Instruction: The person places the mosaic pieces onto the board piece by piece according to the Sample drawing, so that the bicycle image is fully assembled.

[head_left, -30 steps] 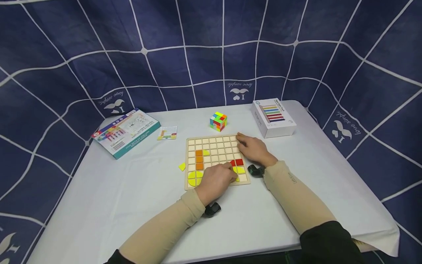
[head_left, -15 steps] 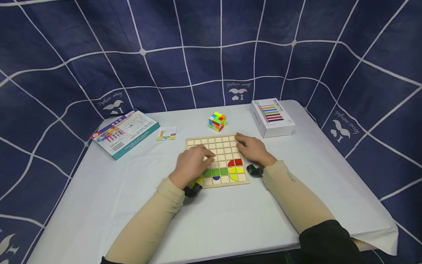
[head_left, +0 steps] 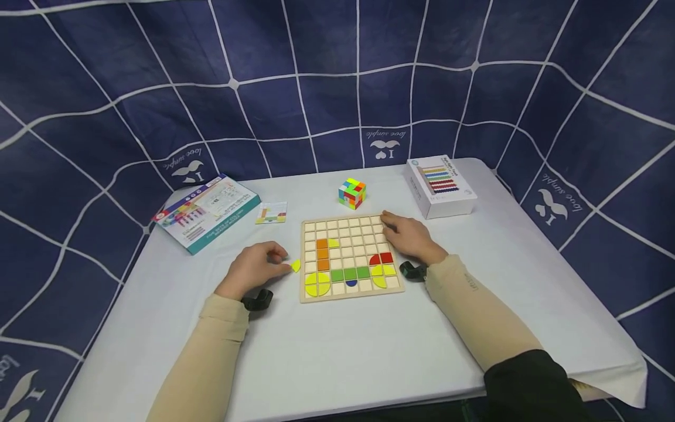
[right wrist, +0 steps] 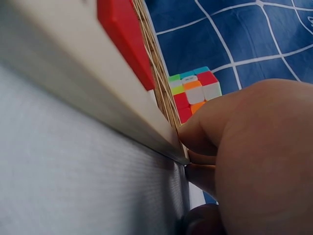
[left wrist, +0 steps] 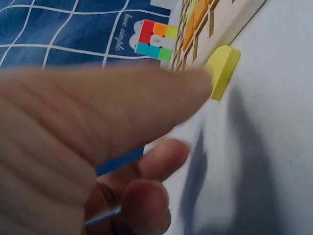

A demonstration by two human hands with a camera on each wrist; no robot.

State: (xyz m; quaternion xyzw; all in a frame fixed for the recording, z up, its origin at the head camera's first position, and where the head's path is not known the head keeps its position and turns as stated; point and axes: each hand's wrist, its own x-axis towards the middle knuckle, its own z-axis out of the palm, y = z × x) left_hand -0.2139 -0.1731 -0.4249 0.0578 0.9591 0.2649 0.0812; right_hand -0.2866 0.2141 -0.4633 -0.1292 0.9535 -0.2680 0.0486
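In the head view my left hand (head_left: 254,271) is low over the cloth, left of the wooden grid board (head_left: 354,241). Its thumb tip comes right up to a loose yellow quarter-round tile (head_left: 296,266) beside the board's left edge; the left wrist view shows the other fingers spread away from that tile. My right hand (head_left: 411,237) grips the board's far right corner between thumb and fingers. Orange tiles (head_left: 322,254), green tiles (head_left: 350,274), red tiles (head_left: 387,258), yellow rounded tiles (head_left: 317,284) and a blue half-round tile (head_left: 351,283) sit in the grid.
A colour puzzle cube (head_left: 352,194) stands behind the board. To its right is a white box (head_left: 440,187); a teal-sided flat box (head_left: 207,214) and a small pattern card (head_left: 271,213) lie at the left. White cloth (head_left: 327,357) covers the table.
My left hand has moved from the board's lower right, across the grid, to the loose yellow tile at left, uncovering the coloured tiles. My right hand stays at the corner.
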